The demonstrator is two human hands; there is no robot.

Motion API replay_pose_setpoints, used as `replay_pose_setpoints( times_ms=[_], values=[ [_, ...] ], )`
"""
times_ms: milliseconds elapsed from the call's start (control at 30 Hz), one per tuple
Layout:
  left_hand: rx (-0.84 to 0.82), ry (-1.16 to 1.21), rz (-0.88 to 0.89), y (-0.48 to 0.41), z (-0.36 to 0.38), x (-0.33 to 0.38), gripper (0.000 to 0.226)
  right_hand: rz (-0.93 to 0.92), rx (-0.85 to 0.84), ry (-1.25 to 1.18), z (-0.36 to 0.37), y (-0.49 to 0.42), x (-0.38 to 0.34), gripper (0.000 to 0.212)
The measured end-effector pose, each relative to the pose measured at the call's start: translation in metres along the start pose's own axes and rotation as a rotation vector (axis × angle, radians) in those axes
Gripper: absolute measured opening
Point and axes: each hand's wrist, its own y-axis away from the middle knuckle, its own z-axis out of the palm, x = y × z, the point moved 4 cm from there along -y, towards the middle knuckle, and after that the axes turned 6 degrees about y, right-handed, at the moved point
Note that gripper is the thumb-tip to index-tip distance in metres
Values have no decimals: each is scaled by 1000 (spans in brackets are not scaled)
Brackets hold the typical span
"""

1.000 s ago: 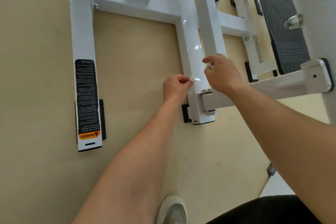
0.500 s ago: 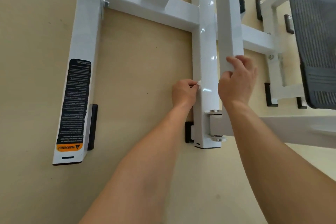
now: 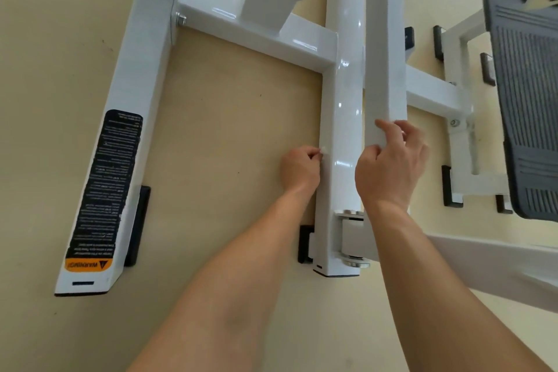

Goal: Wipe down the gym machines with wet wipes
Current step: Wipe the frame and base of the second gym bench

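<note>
The floor (image 3: 226,130) is taken up, top and right, by the white frame (image 3: 256,36) of a machine, seen from above. At the right edge a grey ribbed footplate (image 3: 528,93) is seen, well apart from both hands. The centre beam (image 3: 344,130) is laid down the middle of the view. Just beside it, on its right, a second white bar (image 3: 383,54) is carried above it. Out on the left, the leg (image 3: 142,69) is marked by a black warning label (image 3: 105,190) with an orange strip at its near end.

Now the hands. The bar's lower end is gripped by the right hand (image 3: 389,169). Its fingers (image 3: 407,131) are curled over the far side, the thumb is set on the near edge, and nothing else is held. The left hand (image 3: 299,170) is bunched tight against the beam's left side, near its lower end. A small white wipe (image 3: 324,149) is pinched there between thumb and forefinger and pressed to the paint. Only a scrap of it is shown; the rest is hidden in the fist.

As for progress, the beam's side is judged to be the patch in hand. Gloss is shown along the beam, but whether it is wetness or plain paint cannot be told. The leg, the footplate and the far frame are judged as left to do, so plenty of the job is reckoned to remain.
</note>
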Motion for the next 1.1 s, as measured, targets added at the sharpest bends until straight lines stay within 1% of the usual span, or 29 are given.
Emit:
replay_pose_setpoints(
  times_ms=[133,233,300,433,500,633,767,900,1033,1100],
  values=[
    [57,-3,55,-49,3,44,20,5,7,9,1,-1,1,48],
    [70,-2,86,-72,1,71,20,5,13,18,1,-1,2,45],
    [60,-15,103,-69,0,75,21,8,16,16,1,-1,1,44],
    [28,-120,126,-37,-1,42,22,24,7,16,1,-1,1,42],
    [19,-123,124,-33,-2,35,22,15,11,11,0,0,0,41],
    [86,-83,111,-70,6,61,26,9,25,35,3,-1,2,39],
    [21,-121,155,-95,11,87,27,5,26,46,5,-2,4,38],
    [-24,-54,162,-64,5,74,27,-5,19,79,5,-2,2,37],
    [-62,29,135,14,-3,34,24,-5,2,109,3,-2,1,36],
    [-69,57,70,57,-4,14,23,3,-14,96,1,-2,-1,35]
  ],
)
